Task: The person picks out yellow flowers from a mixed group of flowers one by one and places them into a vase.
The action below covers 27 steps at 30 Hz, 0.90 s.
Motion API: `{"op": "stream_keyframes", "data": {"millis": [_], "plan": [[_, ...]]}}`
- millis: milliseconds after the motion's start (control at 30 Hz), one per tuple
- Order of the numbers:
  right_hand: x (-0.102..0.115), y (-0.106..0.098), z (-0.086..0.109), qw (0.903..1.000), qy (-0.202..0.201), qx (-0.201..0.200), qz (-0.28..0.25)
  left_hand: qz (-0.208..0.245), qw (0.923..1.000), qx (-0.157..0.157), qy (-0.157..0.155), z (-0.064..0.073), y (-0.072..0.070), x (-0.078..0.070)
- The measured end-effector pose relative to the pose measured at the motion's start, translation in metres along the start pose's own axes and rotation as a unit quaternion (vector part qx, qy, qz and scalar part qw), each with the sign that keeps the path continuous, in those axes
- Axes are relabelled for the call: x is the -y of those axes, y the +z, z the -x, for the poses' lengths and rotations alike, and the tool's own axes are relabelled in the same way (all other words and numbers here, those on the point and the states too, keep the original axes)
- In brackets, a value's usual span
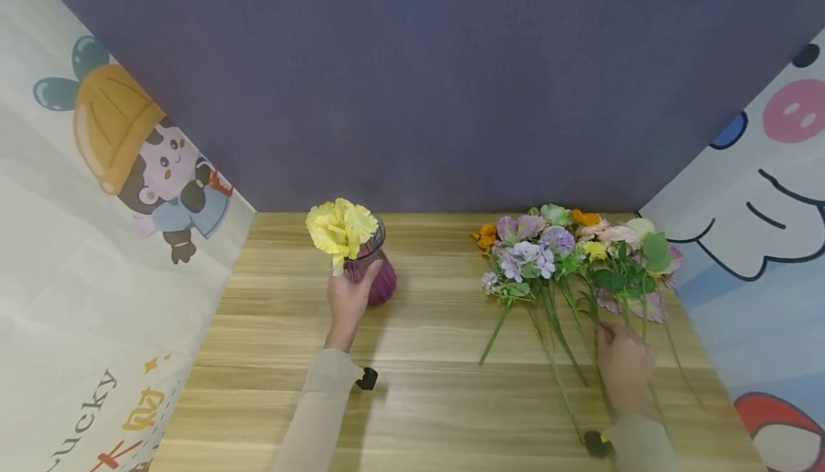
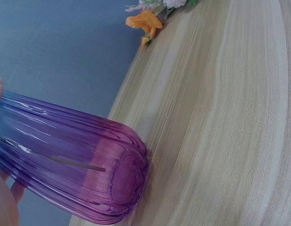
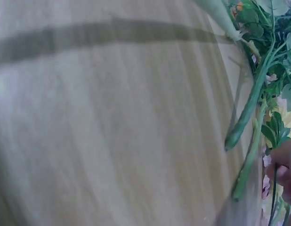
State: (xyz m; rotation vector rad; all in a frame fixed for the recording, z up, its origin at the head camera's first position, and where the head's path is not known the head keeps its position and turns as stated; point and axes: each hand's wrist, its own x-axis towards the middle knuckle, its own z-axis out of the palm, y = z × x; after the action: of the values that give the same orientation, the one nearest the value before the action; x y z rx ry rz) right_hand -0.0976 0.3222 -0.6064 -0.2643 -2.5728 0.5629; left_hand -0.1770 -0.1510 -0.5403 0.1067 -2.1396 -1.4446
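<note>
My left hand (image 1: pixel 350 296) grips a ribbed purple glass vase (image 1: pixel 385 282) near its neck, thumb across the front. A ruffled yellow flower (image 1: pixel 341 228) leans out of the mouth. In the left wrist view, its stem (image 2: pixel 79 164) shows through the glass, ending near the pink-purple base. Over on the right, my right hand (image 1: pixel 625 364) is down among the stems of a spread of artificial flowers (image 1: pixel 528 257). The right wrist view has those fingers pinching a thin dark green flower stem (image 3: pixel 275 188); which bloom it belongs to is hidden.
The flowers, in lilac, orange, yellow, pink and white, lie with heads toward the back and stems (image 1: pixel 561 379) toward me. A dark panel (image 1: pixel 412 85) rises behind the wooden table (image 1: pixel 438 386). Printed cartoon walls stand at left (image 1: pixel 64 243) and right (image 1: pixel 760 243).
</note>
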Motion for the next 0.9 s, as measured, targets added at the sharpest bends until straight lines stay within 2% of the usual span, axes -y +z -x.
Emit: {"op": "stream_keyframes", "data": {"millis": [133,400,667,900], "plan": [[0.006,-0.003,-0.002,0.9993,-0.022,-0.017,-0.025,0.002,1.0,0.001,-0.006,0.001,0.0,0.0],[0.012,-0.007,-0.006,0.9967,0.009,-0.022,-0.078,-0.005,0.9998,-0.001,-0.018,0.002,0.001,-0.002],[0.02,-0.011,-0.016,0.9892,-0.017,-0.093,-0.111,-0.006,0.9999,0.001,-0.016,0.002,0.001,-0.004],[0.031,-0.02,-0.025,0.9849,-0.013,-0.121,-0.123,-0.008,0.9998,0.001,-0.016,0.001,0.001,-0.005]]}}
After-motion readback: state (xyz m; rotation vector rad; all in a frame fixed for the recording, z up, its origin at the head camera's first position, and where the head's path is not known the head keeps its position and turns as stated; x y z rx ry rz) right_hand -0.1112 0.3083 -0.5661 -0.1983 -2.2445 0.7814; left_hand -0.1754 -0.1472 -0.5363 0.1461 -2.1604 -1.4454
